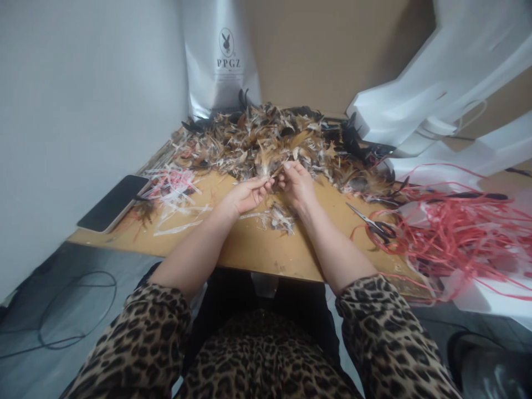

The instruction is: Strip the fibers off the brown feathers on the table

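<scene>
Both my hands meet over the wooden table (266, 252), at the near edge of a large heap of brown, white and black feathers (245, 138). My left hand (253, 194) pinches a fluffy pale feather (266, 166) between thumb and fingers. Close beside it, my right hand (296, 183) is closed with its thumb and forefinger on a slim brownish feather (277, 173). The fingertips of the two hands almost touch. Just below them on the wood lies a small clump of pale fluff and feather bits (281, 218).
Scissors (376, 224) lie right of my right hand, beside a tangle of red plastic strings (465, 238). On the left are a phone (114, 202) and a pile of white and pink strips (172, 185). A silver bag (224, 61) stands behind the heap; white plastic sheeting (415, 100) hangs right.
</scene>
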Available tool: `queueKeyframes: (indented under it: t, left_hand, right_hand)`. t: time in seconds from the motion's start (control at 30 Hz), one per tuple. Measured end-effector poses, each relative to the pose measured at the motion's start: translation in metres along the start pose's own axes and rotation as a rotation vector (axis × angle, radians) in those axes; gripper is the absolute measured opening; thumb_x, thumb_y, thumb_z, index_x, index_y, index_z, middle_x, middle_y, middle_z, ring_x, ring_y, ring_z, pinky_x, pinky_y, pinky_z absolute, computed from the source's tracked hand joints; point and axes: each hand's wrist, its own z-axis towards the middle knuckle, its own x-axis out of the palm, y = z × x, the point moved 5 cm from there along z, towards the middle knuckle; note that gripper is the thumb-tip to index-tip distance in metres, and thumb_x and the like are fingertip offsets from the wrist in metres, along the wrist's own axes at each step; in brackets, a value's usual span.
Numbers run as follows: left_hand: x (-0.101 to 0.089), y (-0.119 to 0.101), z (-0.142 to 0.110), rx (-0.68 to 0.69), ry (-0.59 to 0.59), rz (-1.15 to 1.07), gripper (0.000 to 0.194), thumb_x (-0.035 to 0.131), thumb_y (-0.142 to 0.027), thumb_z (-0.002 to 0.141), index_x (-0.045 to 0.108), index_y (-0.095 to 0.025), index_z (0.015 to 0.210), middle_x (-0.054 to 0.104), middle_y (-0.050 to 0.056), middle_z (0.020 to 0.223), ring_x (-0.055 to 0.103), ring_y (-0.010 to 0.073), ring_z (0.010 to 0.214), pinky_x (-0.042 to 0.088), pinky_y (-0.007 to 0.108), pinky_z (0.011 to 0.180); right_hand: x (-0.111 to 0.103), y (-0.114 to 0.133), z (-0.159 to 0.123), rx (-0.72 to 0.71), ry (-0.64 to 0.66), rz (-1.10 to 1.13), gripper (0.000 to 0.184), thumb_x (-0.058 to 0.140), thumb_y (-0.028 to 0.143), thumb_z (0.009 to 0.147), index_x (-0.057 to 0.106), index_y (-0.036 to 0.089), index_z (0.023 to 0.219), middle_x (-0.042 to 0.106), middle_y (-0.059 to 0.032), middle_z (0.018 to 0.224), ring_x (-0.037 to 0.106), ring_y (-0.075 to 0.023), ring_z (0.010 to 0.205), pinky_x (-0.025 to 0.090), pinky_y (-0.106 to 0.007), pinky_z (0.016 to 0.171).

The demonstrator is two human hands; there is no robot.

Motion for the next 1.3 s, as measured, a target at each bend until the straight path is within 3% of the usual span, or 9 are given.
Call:
queueKeyframes:
  t: [0.1, 0.2, 0.33, 0.5, 0.67, 0.83, 1.03, 1.3]
  left_hand:
    - [-0.001, -0.007, 0.002, 0.141, -0.02, 0.098, 0.017, 0.052, -0.001, 0.083, 0.064, -0.008, 0.075, 0.067, 0.006, 0.071, 0.06, 0.003, 0.057, 0.046, 0.009, 0.052]
    - [-0.002, -0.012, 0.003, 0.265, -0.024, 0.193, 0.011, 0.058, -0.004, 0.081, 0.066, -0.006, 0.073, 0.068, 0.006, 0.07, 0.06, 0.0042, 0.057, 0.046, 0.011, 0.052]
    - [0.0, -0.013, 0.002, 0.306, -0.017, 0.239, 0.003, 0.069, -0.007, 0.074, 0.067, -0.006, 0.072, 0.068, 0.006, 0.068, 0.061, 0.0051, 0.055, 0.046, 0.013, 0.053]
    - [0.005, -0.011, 0.0, 0.297, -0.002, 0.287, 0.004, 0.07, -0.008, 0.072, 0.067, -0.006, 0.071, 0.069, 0.006, 0.066, 0.062, 0.0056, 0.054, 0.047, 0.013, 0.052]
    - [-0.002, -0.01, 0.004, 0.291, -0.011, 0.266, 0.004, 0.067, -0.011, 0.076, 0.067, -0.006, 0.078, 0.072, 0.008, 0.076, 0.066, 0.0075, 0.059, 0.048, 0.013, 0.052]
    - [-0.009, -0.009, 0.008, 0.264, -0.057, 0.247, 0.006, 0.067, -0.012, 0.078, 0.066, -0.006, 0.077, 0.072, 0.009, 0.076, 0.066, 0.008, 0.056, 0.047, 0.013, 0.049]
    - [-0.005, -0.008, 0.005, 0.244, -0.056, 0.27, 0.005, 0.066, -0.011, 0.078, 0.066, -0.006, 0.078, 0.071, 0.009, 0.073, 0.065, 0.007, 0.054, 0.045, 0.012, 0.046]
    - [-0.002, -0.005, 0.006, 0.215, -0.043, 0.264, 0.003, 0.068, -0.007, 0.075, 0.065, -0.006, 0.075, 0.07, 0.008, 0.069, 0.063, 0.0056, 0.053, 0.047, 0.011, 0.049]
  right_hand:
    - [-0.003, -0.001, -0.002, 0.084, -0.045, 0.005, 0.043, 0.077, 0.047, 0.055, 0.053, 0.02, 0.077, 0.056, 0.0068, 0.064, 0.044, -0.0038, 0.048, 0.032, -0.017, 0.043]
    - [-0.003, -0.005, -0.006, 0.214, -0.012, -0.043, 0.045, 0.079, 0.049, 0.053, 0.053, 0.018, 0.071, 0.056, 0.0056, 0.061, 0.039, -0.0029, 0.043, 0.024, -0.018, 0.038]
    - [0.003, -0.007, -0.013, 0.279, 0.07, -0.097, 0.046, 0.082, 0.048, 0.049, 0.055, 0.015, 0.067, 0.053, 0.0053, 0.056, 0.036, -0.0021, 0.041, 0.019, -0.017, 0.037]
    - [0.008, -0.006, -0.015, 0.228, 0.085, -0.075, 0.044, 0.083, 0.043, 0.047, 0.053, 0.016, 0.065, 0.056, 0.0046, 0.055, 0.036, -0.0023, 0.043, 0.021, -0.016, 0.039]
    - [0.006, 0.0, -0.013, 0.184, 0.073, -0.026, 0.043, 0.084, 0.04, 0.047, 0.053, 0.016, 0.066, 0.055, 0.0051, 0.053, 0.036, -0.0026, 0.043, 0.021, -0.016, 0.04]
    - [0.007, 0.004, -0.013, 0.106, 0.051, -0.109, 0.04, 0.082, 0.042, 0.05, 0.053, 0.018, 0.063, 0.046, 0.0077, 0.043, 0.034, -0.0037, 0.04, 0.021, -0.018, 0.039]
    - [0.01, 0.012, -0.018, -0.017, -0.004, -0.208, 0.035, 0.078, 0.042, 0.055, 0.055, 0.017, 0.06, 0.047, 0.0073, 0.045, 0.035, -0.0033, 0.042, 0.027, -0.019, 0.042]
    - [0.01, 0.01, -0.017, -0.033, -0.025, -0.258, 0.034, 0.076, 0.043, 0.057, 0.055, 0.017, 0.063, 0.05, 0.0067, 0.049, 0.039, -0.0045, 0.044, 0.03, -0.019, 0.044]
